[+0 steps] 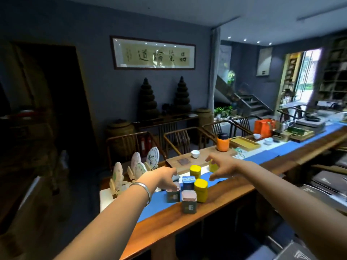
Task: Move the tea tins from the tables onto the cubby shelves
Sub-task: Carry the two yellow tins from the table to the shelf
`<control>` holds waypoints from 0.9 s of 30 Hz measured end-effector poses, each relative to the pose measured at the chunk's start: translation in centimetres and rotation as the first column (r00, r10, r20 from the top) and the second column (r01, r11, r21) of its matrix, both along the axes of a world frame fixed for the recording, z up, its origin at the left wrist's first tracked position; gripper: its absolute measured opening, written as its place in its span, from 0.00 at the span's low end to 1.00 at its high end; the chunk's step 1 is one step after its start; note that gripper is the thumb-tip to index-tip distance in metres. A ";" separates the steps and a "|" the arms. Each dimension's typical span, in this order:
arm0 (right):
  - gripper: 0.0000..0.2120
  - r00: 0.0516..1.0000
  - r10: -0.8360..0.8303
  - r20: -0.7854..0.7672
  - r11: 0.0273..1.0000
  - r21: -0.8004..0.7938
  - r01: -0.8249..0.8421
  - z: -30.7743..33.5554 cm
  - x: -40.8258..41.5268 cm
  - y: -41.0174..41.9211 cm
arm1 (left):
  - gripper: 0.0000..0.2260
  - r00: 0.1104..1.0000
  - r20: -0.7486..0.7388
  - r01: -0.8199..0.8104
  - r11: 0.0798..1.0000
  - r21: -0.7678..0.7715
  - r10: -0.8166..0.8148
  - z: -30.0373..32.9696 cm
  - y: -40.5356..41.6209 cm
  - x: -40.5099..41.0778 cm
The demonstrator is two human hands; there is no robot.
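Several tea tins stand grouped on the blue runner (262,156) of a long wooden table (234,192). Two green tins have pink lids, one nearest me (189,202) and one behind it (172,194). A blue tin (188,182) and a yellow tin (201,187) stand beside them, with a second yellow tin (195,171) farther back. My left hand (165,178) reaches down with its fingers touching the far green tin's lid. My right hand (221,167) hovers with its fingers spread around a third yellow tin (213,166), partly hidden behind it.
Round tea cakes on stands (139,166) sit at the table's left end. Farther along stand a white cup (195,153), an orange flask (222,142), a wooden tray (244,144) and an orange bag (262,128). Chairs (180,139) line the far side. Cubby shelves (336,72) rise at the far right.
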State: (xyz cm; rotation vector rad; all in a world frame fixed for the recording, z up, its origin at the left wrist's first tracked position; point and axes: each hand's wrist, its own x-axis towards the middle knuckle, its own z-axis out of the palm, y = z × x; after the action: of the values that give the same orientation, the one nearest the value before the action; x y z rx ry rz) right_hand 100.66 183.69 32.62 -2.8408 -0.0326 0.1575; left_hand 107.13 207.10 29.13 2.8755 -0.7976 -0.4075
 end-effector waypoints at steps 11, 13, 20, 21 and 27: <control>0.36 0.989 0.014 -0.150 1.000 -0.025 -0.018 -10.3 14.8 -5.0 | 0.26 0.992 -0.107 0.069 0.997 0.045 -0.064 -8.9 -5.6 16.0; 0.36 0.984 0.002 -0.176 1.000 -0.019 -0.006 -12.2 18.1 -5.6 | 0.25 0.989 -0.131 0.078 0.996 0.043 -0.072 -10.6 -6.4 19.7; 0.36 0.965 -0.034 -0.261 0.999 -0.020 0.030 -17.5 27.2 -8.5 | 0.27 0.974 -0.180 0.141 0.990 -0.003 -0.139 -14.7 -11.0 29.9; 0.36 0.962 -0.036 -0.269 0.999 -0.012 0.034 -18.0 28.1 -9.0 | 0.27 0.971 -0.186 0.149 0.989 -0.017 -0.150 -15.1 -11.8 30.9; 0.40 0.930 -0.081 -0.359 0.997 -0.015 0.081 -22.4 31.0 -12.1 | 0.25 0.962 -0.162 0.220 0.975 -0.023 -0.220 -17.9 -17.0 36.5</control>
State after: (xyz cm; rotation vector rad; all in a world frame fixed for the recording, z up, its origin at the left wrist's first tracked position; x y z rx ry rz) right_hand 131.66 171.57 10.25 -2.7599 0.1625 0.6555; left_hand 143.67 190.09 11.26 2.7118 -1.0888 -0.6564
